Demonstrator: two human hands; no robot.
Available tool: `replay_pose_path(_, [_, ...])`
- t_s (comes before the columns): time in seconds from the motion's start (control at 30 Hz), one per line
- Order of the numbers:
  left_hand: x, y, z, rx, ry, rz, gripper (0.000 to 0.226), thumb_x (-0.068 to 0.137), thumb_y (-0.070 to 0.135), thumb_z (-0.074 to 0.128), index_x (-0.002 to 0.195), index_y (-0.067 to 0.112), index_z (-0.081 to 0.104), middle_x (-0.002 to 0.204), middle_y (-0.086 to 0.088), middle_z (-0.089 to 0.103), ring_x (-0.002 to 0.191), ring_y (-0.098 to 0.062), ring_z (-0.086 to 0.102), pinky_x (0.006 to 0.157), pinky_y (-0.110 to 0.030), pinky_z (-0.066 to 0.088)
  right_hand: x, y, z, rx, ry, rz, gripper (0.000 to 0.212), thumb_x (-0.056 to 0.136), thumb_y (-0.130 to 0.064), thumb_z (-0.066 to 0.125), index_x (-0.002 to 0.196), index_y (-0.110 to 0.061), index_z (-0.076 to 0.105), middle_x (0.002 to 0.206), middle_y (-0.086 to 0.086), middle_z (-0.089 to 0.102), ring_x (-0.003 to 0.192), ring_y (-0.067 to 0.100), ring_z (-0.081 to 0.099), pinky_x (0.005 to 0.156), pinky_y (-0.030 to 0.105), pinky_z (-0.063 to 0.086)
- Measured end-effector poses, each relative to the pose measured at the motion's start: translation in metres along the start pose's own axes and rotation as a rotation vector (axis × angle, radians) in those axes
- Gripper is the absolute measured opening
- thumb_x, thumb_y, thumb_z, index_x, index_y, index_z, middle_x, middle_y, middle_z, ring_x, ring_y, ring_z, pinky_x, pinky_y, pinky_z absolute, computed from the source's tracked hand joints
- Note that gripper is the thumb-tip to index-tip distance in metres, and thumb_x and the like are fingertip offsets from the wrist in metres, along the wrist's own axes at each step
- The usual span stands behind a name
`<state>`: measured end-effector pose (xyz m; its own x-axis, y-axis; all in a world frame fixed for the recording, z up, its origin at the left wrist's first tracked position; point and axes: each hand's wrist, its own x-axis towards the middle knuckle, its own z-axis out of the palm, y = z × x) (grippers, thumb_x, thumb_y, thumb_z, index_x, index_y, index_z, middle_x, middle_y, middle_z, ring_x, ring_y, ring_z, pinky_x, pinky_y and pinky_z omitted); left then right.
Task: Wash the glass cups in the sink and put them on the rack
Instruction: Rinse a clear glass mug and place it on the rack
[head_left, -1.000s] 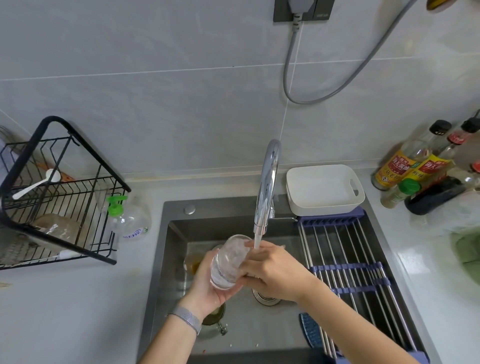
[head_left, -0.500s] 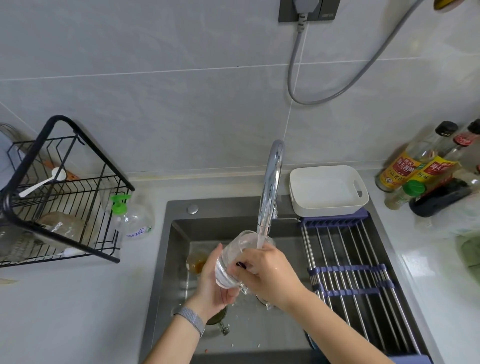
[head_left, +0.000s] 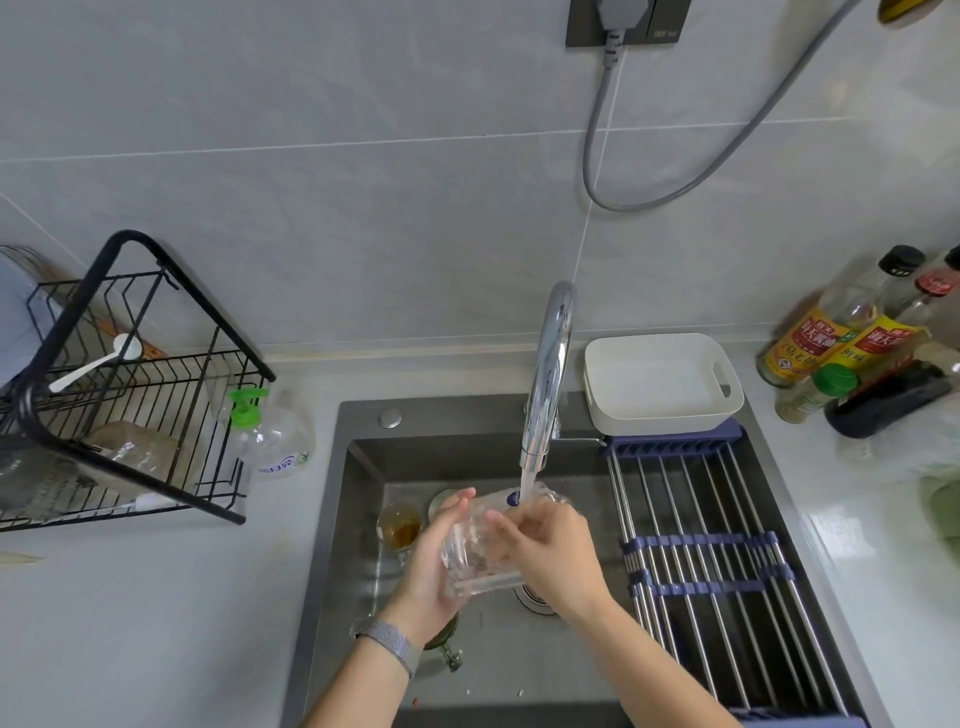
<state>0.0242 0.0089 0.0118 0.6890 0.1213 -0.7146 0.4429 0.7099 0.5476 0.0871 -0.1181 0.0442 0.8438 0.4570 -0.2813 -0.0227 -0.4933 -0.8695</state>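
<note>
Both hands over the sink (head_left: 332, 519), under the tap (head_left: 548, 379), water running. Left hand (head_left: 431, 561) cups a glass (head_left: 480, 545) from the left, fingers curled round its side. Right hand (head_left: 550, 545) on the glass from the right, fingers reaching into its mouth, thumb outside. Glass tilted, mouth toward the stream. Another cup (head_left: 399, 525) with brown liquid stands in the sink, far left. Black rack (head_left: 130, 384) on the counter at left, soap bottle (head_left: 275, 436) just beside it. White tub (head_left: 662, 382) at the sink's far right.
</note>
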Motion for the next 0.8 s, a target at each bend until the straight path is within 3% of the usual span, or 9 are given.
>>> replay_pose_path(0.1, [-0.002,0.004,0.002,0.007,-0.035,-0.01,0.052,0.09,0.048,0.049,0.12,0.009,0.068,0.122,-0.019,0.065,0.104,-0.029,0.065,0.086,-0.04,0.053,-0.004,-0.008,-0.004,-0.05,-0.115,-0.094,0.024,0.087,-0.05,0.059,0.081,-0.03,0.071,0.08,-0.015,0.073,0.076,-0.002,0.067,0.078,0.028,0.055])
replay_pose_path(0.17, [-0.004,0.007,-0.001,-0.031,-0.084,-0.044,0.05,0.093,0.043,0.046,0.122,0.007,0.065,0.106,-0.013,0.07,0.093,-0.022,0.069,0.074,-0.034,0.056,-0.004,-0.013,-0.015,-0.156,-0.264,-0.274,0.031,0.085,-0.059,0.056,0.096,-0.032,0.068,0.091,-0.018,0.07,0.084,-0.003,0.064,0.078,0.022,0.052])
replay_pose_path(0.23, [-0.005,0.01,-0.003,-0.065,-0.082,-0.062,0.033,0.093,0.031,0.052,0.111,0.006,0.066,0.085,-0.008,0.074,0.077,-0.019,0.072,0.063,-0.029,0.058,-0.001,-0.014,-0.027,-0.266,-0.445,-0.426,0.047,0.076,-0.065,0.063,0.103,-0.027,0.067,0.1,-0.013,0.068,0.092,0.002,0.061,0.082,0.024,0.051])
replay_pose_path(0.3, [-0.003,0.013,-0.004,-0.138,-0.067,-0.148,0.038,0.082,0.035,0.062,0.105,0.006,0.067,0.083,-0.012,0.071,0.074,-0.027,0.069,0.067,-0.036,0.058,0.004,-0.011,-0.035,-0.446,-0.566,-0.495,0.054,0.065,-0.061,0.075,0.104,-0.024,0.069,0.104,-0.01,0.069,0.097,0.006,0.059,0.087,0.023,0.049])
replay_pose_path(0.37, [-0.001,0.012,-0.003,-0.173,-0.041,-0.206,0.041,0.081,0.038,0.063,0.102,0.003,0.069,0.084,-0.016,0.069,0.072,-0.032,0.067,0.066,-0.04,0.059,0.008,-0.004,-0.037,-0.667,-0.509,-0.645,0.042,0.072,-0.043,0.077,0.104,-0.017,0.069,0.098,0.0,0.07,0.092,0.017,0.062,0.082,0.03,0.054])
replay_pose_path(0.43, [0.001,0.009,-0.006,-0.208,-0.031,-0.22,0.041,0.082,0.038,0.062,0.099,0.001,0.068,0.081,-0.016,0.067,0.066,-0.032,0.066,0.055,-0.037,0.059,0.009,0.001,-0.034,-0.808,-0.362,-0.82,0.027,0.08,-0.026,0.07,0.103,-0.011,0.067,0.092,0.006,0.069,0.082,0.026,0.066,0.067,0.037,0.058])
replay_pose_path(0.53, [0.003,0.006,-0.008,-0.274,-0.067,-0.169,0.046,0.085,0.042,0.058,0.098,0.0,0.072,0.091,-0.021,0.068,0.077,-0.036,0.066,0.064,-0.042,0.058,0.008,0.007,-0.024,-0.747,-0.267,-0.733,0.022,0.079,-0.023,0.058,0.093,-0.012,0.07,0.077,0.004,0.068,0.069,0.027,0.063,0.057,0.032,0.055])
replay_pose_path(0.7, [0.006,0.002,0.006,-0.37,0.03,-0.013,0.055,0.096,0.046,0.04,0.099,0.003,0.075,0.101,-0.02,0.071,0.094,-0.033,0.066,0.085,-0.043,0.048,0.002,0.0,-0.01,-0.255,-0.247,-0.279,0.012,0.083,-0.02,0.064,0.088,-0.024,0.075,0.087,-0.013,0.075,0.079,0.003,0.069,0.074,0.025,0.056])
replay_pose_path(0.8, [0.012,0.004,0.009,-0.334,0.076,-0.005,0.032,0.089,0.028,0.047,0.09,0.005,0.069,0.09,-0.015,0.066,0.086,-0.03,0.063,0.08,-0.037,0.048,0.001,0.004,0.002,-0.336,-0.217,-0.26,0.016,0.084,-0.029,0.06,0.089,-0.024,0.073,0.087,-0.009,0.075,0.079,0.008,0.07,0.076,0.029,0.057])
